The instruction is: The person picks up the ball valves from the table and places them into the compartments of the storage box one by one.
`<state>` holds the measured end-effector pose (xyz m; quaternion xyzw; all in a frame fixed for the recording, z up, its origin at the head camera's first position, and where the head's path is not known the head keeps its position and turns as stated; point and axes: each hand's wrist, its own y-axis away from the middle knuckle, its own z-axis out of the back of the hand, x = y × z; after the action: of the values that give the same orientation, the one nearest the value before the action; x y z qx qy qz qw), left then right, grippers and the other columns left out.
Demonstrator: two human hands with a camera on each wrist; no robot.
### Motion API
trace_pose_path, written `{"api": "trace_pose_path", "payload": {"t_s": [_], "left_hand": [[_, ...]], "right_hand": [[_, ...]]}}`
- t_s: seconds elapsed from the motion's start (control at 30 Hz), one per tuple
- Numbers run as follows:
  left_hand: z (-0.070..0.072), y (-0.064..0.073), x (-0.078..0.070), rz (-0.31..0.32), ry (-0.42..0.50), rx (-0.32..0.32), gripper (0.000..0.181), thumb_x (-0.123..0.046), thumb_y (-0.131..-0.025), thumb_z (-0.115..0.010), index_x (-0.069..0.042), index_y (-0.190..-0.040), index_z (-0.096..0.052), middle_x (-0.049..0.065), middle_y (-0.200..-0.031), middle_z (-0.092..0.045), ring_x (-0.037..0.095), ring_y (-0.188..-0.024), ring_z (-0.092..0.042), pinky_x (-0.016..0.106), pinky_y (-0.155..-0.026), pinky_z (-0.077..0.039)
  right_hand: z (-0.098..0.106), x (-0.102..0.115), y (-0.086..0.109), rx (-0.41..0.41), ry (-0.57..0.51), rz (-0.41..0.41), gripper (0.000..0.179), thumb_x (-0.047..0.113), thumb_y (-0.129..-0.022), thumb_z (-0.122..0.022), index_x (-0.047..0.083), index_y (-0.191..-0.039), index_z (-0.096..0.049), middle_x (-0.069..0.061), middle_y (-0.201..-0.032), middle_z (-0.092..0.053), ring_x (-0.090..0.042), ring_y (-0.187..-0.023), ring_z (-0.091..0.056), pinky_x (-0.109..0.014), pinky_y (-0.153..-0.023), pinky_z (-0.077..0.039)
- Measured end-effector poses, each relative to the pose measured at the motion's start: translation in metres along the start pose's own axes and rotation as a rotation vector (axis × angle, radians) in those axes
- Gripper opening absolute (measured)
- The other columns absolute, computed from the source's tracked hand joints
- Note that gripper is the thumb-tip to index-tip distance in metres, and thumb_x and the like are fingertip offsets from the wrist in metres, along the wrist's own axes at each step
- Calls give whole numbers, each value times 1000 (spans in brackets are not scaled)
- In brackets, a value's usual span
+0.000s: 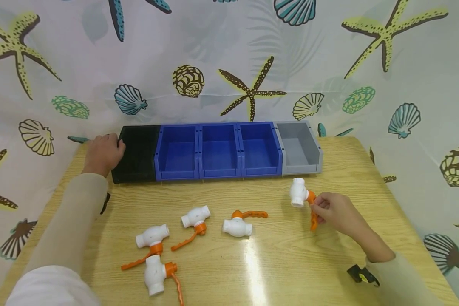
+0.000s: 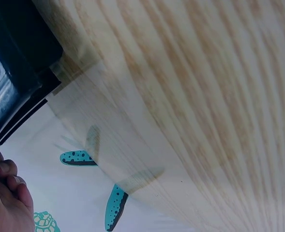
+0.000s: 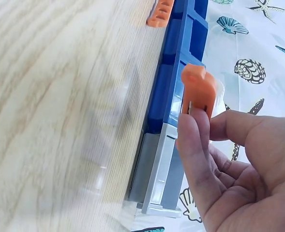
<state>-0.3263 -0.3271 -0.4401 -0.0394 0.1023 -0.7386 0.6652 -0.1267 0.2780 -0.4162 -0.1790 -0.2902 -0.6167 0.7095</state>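
Observation:
My right hand (image 1: 336, 212) pinches the orange lever of a white ball valve (image 1: 298, 192) between thumb and fingers, in front of the grey bin (image 1: 302, 168). In the right wrist view, the orange lever (image 3: 199, 89) stands up from the fingertips, and the white body is mostly hidden behind it. At the far left my left hand (image 1: 104, 154) grips the side rim of a black bin (image 1: 135, 170). Seen from the left wrist, the fingers (image 2: 9, 169) curl at the edge of that bin (image 2: 16, 72).
Several more white ball valves with orange levers lie on the wooden table (image 1: 290, 263), among them one valve (image 1: 237, 227) near the middle and another valve (image 1: 154, 274) at front left. Blue bins (image 1: 219, 173) stand between the black and grey ones. A patterned cloth (image 1: 214, 38) hangs behind.

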Motion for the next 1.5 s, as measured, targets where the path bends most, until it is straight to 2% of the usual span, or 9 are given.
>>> {"api": "trace_pose_path", "payload": {"t_s": [0.23,0.47,0.67,1.03,1.27,1.5], "left_hand": [[2,0,-1,-3,-3,-13,35,-24,-96,-31,4,-81,-45,23,-75,-50,42,-72,-46,53,-63,-35],[0,0,2,-5,4,-16,36,-25,-97,-30,3,-81,-45,23,-78,-51,41,-72,-46,52,-64,-35],[-2,1,1,-1,3,-35,35,-24,-97,-31,3,-78,-45,22,-71,-49,41,-69,-46,51,-61,-34],[-4,2,0,-7,13,-38,34,-22,-97,-32,3,-79,-45,22,-73,-49,42,-70,-46,51,-63,-35],[-4,1,1,-10,24,-43,34,-22,-98,-32,3,-79,-45,22,-73,-49,41,-71,-46,51,-64,-35],[-2,1,-1,-5,31,-60,33,-22,-97,-33,1,-77,-45,19,-69,-48,39,-67,-46,48,-62,-34]], "right_hand": [[4,-5,-7,-37,0,-17,12,10,-88,-59,-2,-85,-61,-3,-70,-63,-20,-59,-63,-29,-53,-51],[7,-9,-18,-73,26,-31,14,12,-89,-59,-1,-84,-60,-3,-71,-64,-19,-58,-63,-26,-52,-49],[9,-10,-29,-116,33,-13,15,12,-89,-59,-2,-83,-60,-5,-69,-64,-20,-57,-64,-25,-51,-49],[14,-10,-47,-157,-6,-10,17,12,-90,-58,-4,-85,-59,-8,-69,-65,-27,-60,-66,-28,-52,-51],[18,-8,-61,-192,-27,-7,19,15,-91,-57,-3,-84,-59,-10,-67,-65,-26,-59,-65,-30,-52,-52],[23,-3,-73,-219,-28,-34,19,14,-90,-56,-4,-85,-60,-11,-67,-65,-27,-60,-66,-27,-52,-50]]}}
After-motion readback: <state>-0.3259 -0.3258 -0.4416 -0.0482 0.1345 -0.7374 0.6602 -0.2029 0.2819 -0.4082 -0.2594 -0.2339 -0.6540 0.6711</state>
